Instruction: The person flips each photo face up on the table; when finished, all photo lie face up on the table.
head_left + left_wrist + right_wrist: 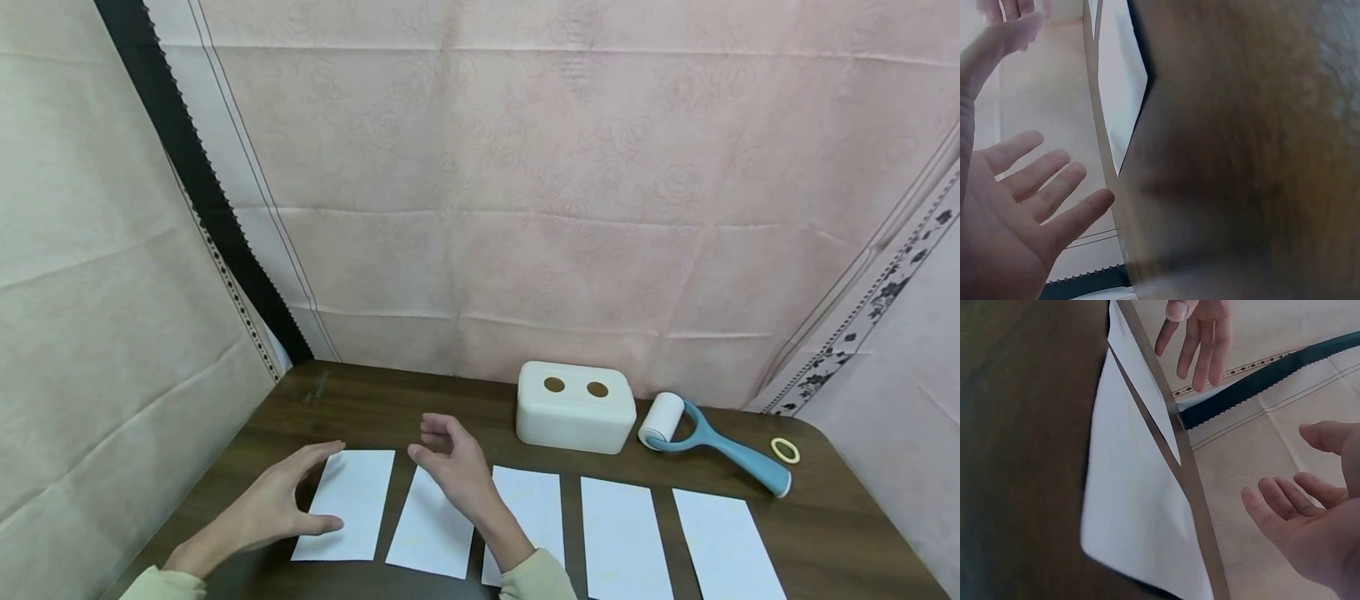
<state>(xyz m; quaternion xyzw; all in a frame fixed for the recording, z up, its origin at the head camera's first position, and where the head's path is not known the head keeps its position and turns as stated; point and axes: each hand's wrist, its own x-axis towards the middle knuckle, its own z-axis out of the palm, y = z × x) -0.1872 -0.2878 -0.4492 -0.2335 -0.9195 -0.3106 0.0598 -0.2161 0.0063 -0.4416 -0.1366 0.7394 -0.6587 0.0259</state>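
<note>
Several white sheets of paper lie in a row on a dark wooden table. My left hand [281, 504] hovers over the left edge of the leftmost sheet [352, 508], thumb and fingers spread apart with nothing between them. Above the second sheet [431, 533] is my right hand [461, 471], its fingers loosely bent and holding nothing. In the left wrist view the left hand [1029, 212] shows straight, parted fingers. The right wrist view has the right hand [1310, 512] with relaxed fingers, raised off the second sheet [1135, 494].
A white box with two round holes [576, 417] stands at the back of the table [360, 400]. To its right lie a blue-handled lint roller [738, 454] and a small yellowish ring [785, 451]. More sheets [626, 533] continue rightward. Pale cloth [525, 208] hangs behind.
</note>
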